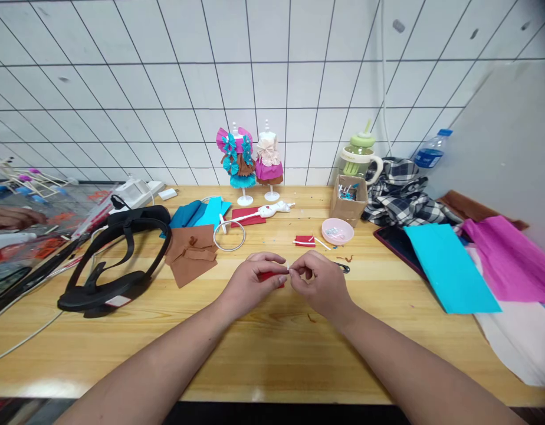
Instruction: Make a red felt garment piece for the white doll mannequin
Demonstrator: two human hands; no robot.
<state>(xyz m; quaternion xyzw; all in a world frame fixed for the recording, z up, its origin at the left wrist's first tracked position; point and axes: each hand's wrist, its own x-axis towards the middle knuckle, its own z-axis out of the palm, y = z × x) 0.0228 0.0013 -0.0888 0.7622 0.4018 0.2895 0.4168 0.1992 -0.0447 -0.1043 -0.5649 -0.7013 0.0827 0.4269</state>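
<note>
My left hand [255, 278] is closed around a small red piece of paper or cloth [266, 275], mostly hidden by the fingers. Thumb and forefinger of my right hand [321, 282] pinch close against the left fingertips. A tiny white bit shows between the two hands; what the right fingers hold is too small to name. Just past the right hand, the black handle of a tool [343, 267] sticks out. Beyond the hands lie a small red piece with white strips [305, 241] and a pink bowl [338, 231] with small bits in it.
Two decorated dress forms [245, 159] stand at the wall. A white glue gun [272, 209] lies before them. Brown sheets [193, 260] and a black headset [117, 260] are left; a cardboard box [348, 200] and turquoise sheet [452, 268] right. Another person's hand [16, 218] is far left.
</note>
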